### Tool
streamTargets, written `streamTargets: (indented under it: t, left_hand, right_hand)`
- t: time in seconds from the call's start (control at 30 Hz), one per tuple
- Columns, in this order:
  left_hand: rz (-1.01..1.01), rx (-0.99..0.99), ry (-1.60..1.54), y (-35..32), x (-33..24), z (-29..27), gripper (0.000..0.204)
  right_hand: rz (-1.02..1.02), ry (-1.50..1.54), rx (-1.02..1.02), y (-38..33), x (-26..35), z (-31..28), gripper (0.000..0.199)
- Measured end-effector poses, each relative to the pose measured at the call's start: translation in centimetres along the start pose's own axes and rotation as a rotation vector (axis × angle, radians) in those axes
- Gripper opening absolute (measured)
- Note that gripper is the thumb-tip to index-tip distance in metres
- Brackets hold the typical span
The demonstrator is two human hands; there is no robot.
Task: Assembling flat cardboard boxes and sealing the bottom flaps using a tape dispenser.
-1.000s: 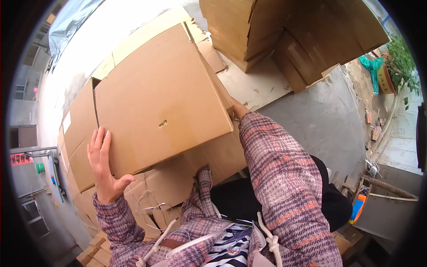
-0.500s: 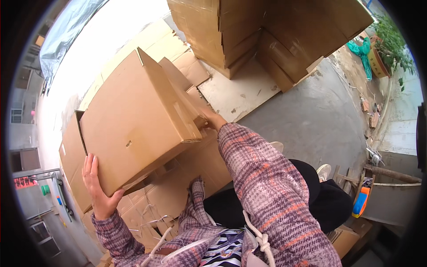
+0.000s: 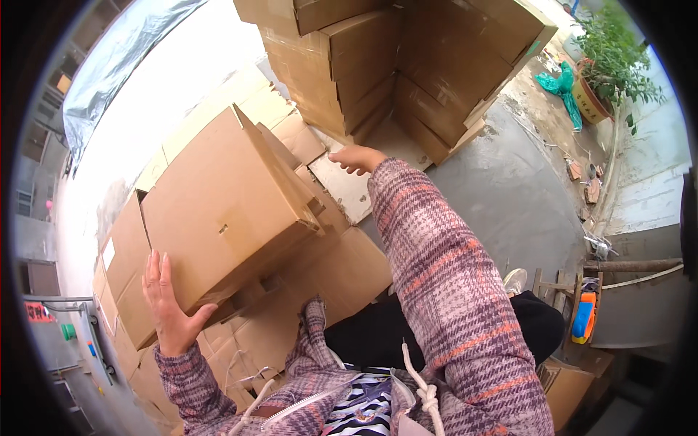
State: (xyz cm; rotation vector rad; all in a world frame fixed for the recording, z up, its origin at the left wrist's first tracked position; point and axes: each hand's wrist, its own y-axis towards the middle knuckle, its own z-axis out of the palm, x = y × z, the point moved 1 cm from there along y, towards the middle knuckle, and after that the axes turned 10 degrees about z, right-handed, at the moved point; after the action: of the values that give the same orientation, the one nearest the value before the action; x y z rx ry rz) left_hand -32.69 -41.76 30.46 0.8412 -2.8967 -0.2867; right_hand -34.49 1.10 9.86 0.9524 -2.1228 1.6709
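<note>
A large brown cardboard box (image 3: 218, 211) is tilted in front of me, with one flap sticking out on its right side. My left hand (image 3: 171, 305) presses flat against its lower left face, the thumb hooked under the bottom edge. My right hand (image 3: 356, 158) is off the box, stretched out to its right with the fingers loosely spread and nothing in it. That hand hovers over a flat pale cardboard sheet (image 3: 349, 192) lying on the ground.
More cardboard boxes (image 3: 342, 269) lie below the held one. A tall stack of boxes (image 3: 349, 65) stands ahead. Grey concrete floor (image 3: 502, 196) spreads to the right, with a potted plant (image 3: 611, 65), a green cloth (image 3: 563, 83) and an orange-and-blue object (image 3: 584, 320).
The box has swung left and tilted. My right hand has let go of its right edge and moved out to the right. My left hand has stayed on the lower left.
</note>
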Motion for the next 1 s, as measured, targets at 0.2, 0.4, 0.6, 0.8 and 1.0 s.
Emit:
streamTargets:
  t: [0.2, 0.4, 0.6, 0.8, 1.0]
  left_hand:
    - [0.219, -0.463, 0.057, 0.9, -6.2, -1.1, 0.078]
    - [0.069, -0.13, -1.274, 10.2, -20.2, 12.7, 0.038]
    - [-1.012, 0.176, -1.648, 27.1, -24.6, 34.7, 0.083]
    - [-1.327, -0.164, -1.466, 34.9, -21.8, 48.0, 0.087]
    - [-1.16, -0.308, -1.655, 37.2, -17.4, 55.5, 0.083]
  right_hand:
    - [0.041, 0.069, -0.149, -6.5, -4.6, -7.4, 0.064]
    - [0.083, 0.214, -0.181, -13.8, -13.7, -8.9, 0.06]
    - [0.081, 0.309, -0.168, -23.3, -25.1, -6.6, 0.051]
    - [0.355, 0.705, -0.336, -33.9, -39.3, -3.1, 0.051]
    - [0.36, 1.09, -0.445, -34.8, -47.4, -0.6, 0.051]
